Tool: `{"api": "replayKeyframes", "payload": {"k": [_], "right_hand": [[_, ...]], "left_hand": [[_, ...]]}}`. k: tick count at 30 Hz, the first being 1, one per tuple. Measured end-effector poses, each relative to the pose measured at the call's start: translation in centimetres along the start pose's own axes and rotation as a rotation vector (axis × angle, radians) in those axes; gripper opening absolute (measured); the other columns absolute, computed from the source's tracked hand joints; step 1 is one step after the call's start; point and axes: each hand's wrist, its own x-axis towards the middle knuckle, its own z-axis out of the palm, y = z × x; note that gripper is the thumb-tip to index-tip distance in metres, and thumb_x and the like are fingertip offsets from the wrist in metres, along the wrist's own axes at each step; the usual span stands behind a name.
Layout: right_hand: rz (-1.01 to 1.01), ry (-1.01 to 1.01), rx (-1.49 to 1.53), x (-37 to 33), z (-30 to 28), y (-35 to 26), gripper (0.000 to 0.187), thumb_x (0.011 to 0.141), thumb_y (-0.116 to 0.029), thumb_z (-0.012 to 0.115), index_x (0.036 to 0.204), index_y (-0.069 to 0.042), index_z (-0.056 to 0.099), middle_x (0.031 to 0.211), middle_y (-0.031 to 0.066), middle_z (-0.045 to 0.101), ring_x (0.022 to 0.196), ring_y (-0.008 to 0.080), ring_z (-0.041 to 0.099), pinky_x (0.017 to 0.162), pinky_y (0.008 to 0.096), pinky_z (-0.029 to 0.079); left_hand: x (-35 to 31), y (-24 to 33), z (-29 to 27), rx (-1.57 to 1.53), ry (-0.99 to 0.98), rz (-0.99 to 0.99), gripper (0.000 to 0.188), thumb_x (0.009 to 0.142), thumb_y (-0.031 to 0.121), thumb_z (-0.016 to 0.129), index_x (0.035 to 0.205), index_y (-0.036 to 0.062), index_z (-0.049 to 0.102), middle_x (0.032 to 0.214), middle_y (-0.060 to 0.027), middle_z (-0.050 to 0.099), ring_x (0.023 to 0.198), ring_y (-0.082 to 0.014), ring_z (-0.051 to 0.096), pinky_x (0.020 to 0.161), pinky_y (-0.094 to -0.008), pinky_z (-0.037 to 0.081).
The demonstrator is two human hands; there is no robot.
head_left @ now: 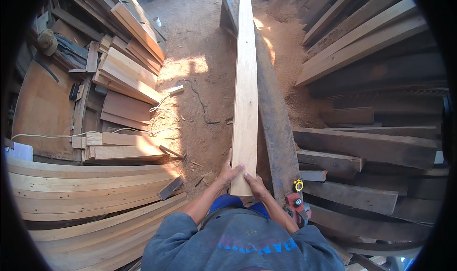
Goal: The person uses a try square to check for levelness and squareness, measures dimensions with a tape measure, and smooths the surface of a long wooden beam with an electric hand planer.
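Pale wood plank (245, 90) points to twelve o'clock; left hand (230, 172) and right hand (255, 184) grip near end; maybe resting on dark beam (275, 123).

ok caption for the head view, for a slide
Both hands, left hand and right hand, grip the near end of a long pale plank.

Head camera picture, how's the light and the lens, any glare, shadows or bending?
Head view: hard sunlight glares on the sawdust floor and the far end of the long pale plank; dark timbers on the right lie in deep shadow; fisheye bends the stacked boards lower left; black corners; both hands, left hand and right hand, look sharp.
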Motion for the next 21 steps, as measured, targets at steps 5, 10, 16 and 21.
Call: {"api": "replayKeyframes", "payload": {"k": [5, 10, 16, 21], "right_hand": [[0.037, -0.015, -0.121, 5.9, 0.0, 6.7, 0.051, 0.099, -0.029, 0.066, 0.136, 0.006, 0.056, 0.123, 0.0164, 0.068, 0.108, 0.0221, 0.066, 0.094, 0.0364, 0.053], [0.164, 0.026, -0.147, 7.6, -3.4, 7.3, 0.058, 0.094, -0.034, 0.073, 0.136, 0.003, 0.058, 0.126, 0.0171, 0.068, 0.111, 0.0234, 0.066, 0.094, 0.0368, 0.053], [0.067, -0.027, -0.236, 8.8, -5.1, 8.9, 0.063, 0.094, -0.038, 0.073, 0.138, 0.003, 0.057, 0.128, 0.0176, 0.066, 0.115, 0.0239, 0.064, 0.097, 0.0369, 0.051], [0.048, -0.036, -0.273, 9.0, -4.6, 8.4, 0.066, 0.088, -0.042, 0.077, 0.132, 0.004, 0.061, 0.121, 0.0193, 0.070, 0.109, 0.0259, 0.067, 0.094, 0.0391, 0.053]], "left_hand": [[1.6, -13.2, -6.4, 0.197, 0.080, -0.084, 0.079, 0.098, 0.025, 0.065, 0.160, 0.0047, 0.021, 0.140, -0.0170, 0.057, 0.121, -0.0234, 0.059, 0.101, -0.0354, 0.049], [0.2, -16.5, -3.2, 0.288, 0.122, -0.224, 0.068, 0.102, 0.043, 0.054, 0.153, 0.0028, 0.033, 0.138, -0.0240, 0.057, 0.125, -0.0333, 0.059, 0.104, -0.0424, 0.046], [0.2, -16.8, -1.9, 0.457, 0.227, -0.188, 0.070, 0.102, 0.054, 0.046, 0.150, 0.0045, 0.036, 0.136, -0.0279, 0.057, 0.128, -0.0444, 0.054, 0.108, -0.0470, 0.041], [0.4, -15.7, -2.2, 0.525, 0.262, -0.315, 0.071, 0.099, 0.059, 0.045, 0.144, 0.0035, 0.046, 0.136, -0.0283, 0.058, 0.129, -0.0434, 0.054, 0.108, -0.0473, 0.041]]}}
